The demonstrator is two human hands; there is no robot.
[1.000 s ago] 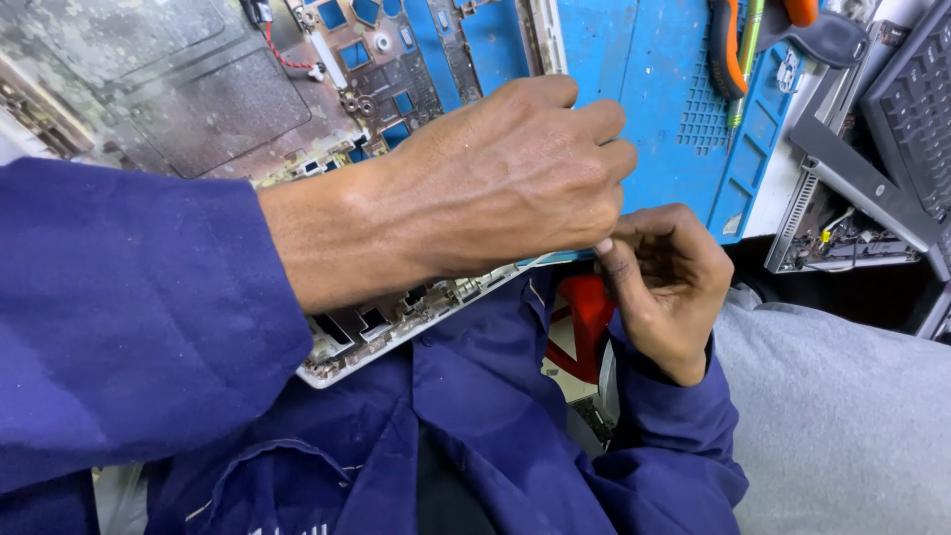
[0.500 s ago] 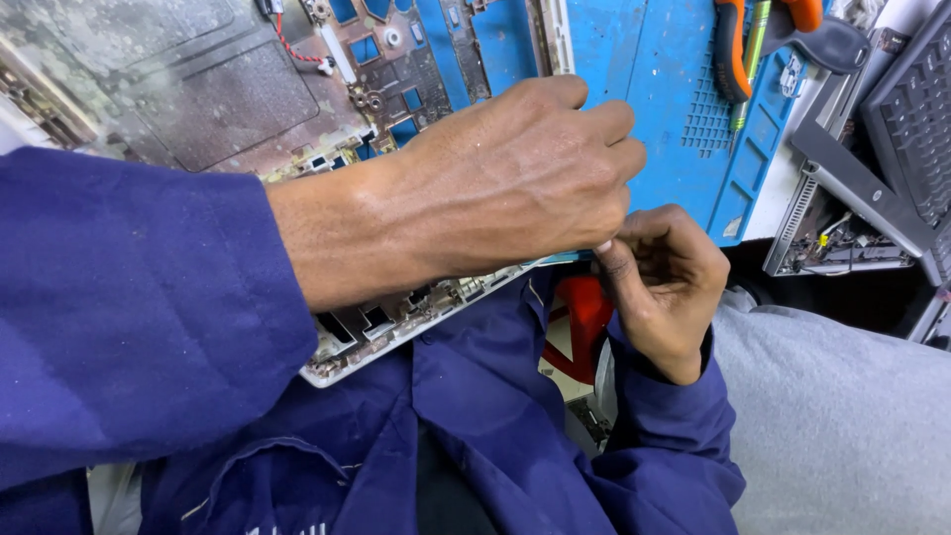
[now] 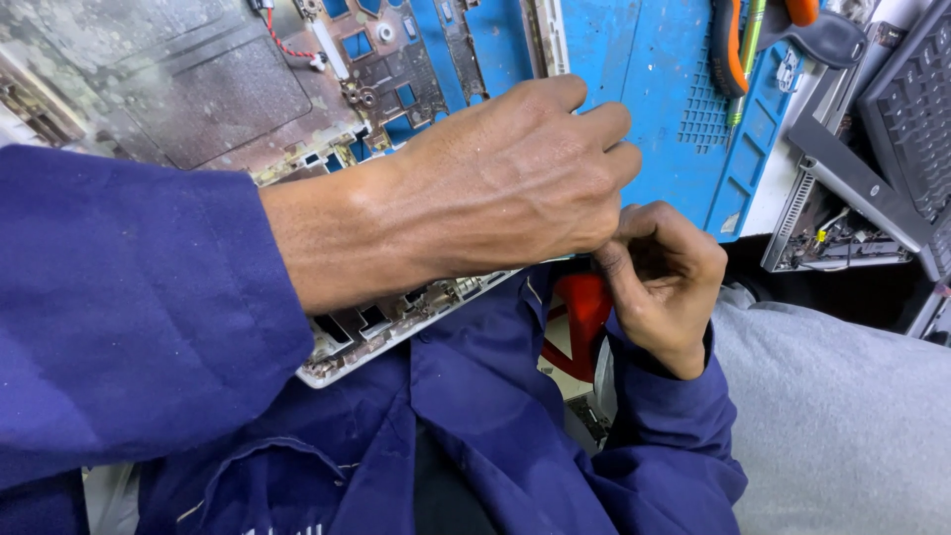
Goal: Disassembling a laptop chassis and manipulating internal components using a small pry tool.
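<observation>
An opened laptop case [image 3: 198, 89], dusty grey with a white rim, lies on a blue work mat [image 3: 644, 69] and overhangs my lap. My left hand [image 3: 515, 178] reaches across it from the left, fingers curled down over its near right corner. Just below that corner sits my right hand [image 3: 659, 282], its fingers bent inward and its fingertips touching those of the left hand. Anything pinched between them is hidden. A red object [image 3: 584, 307] shows under the right hand.
Pliers with orange and black handles [image 3: 728, 50] and a green-handled tool [image 3: 748, 54] lie on the mat's far right. A black keyboard panel [image 3: 906, 89] and a bare metal chassis [image 3: 832, 233] stand at the right. Someone's grey-clad leg [image 3: 832, 416] is at the lower right.
Both hands stay locked at the case's corner. The right hand's fingers have shifted only slightly.
</observation>
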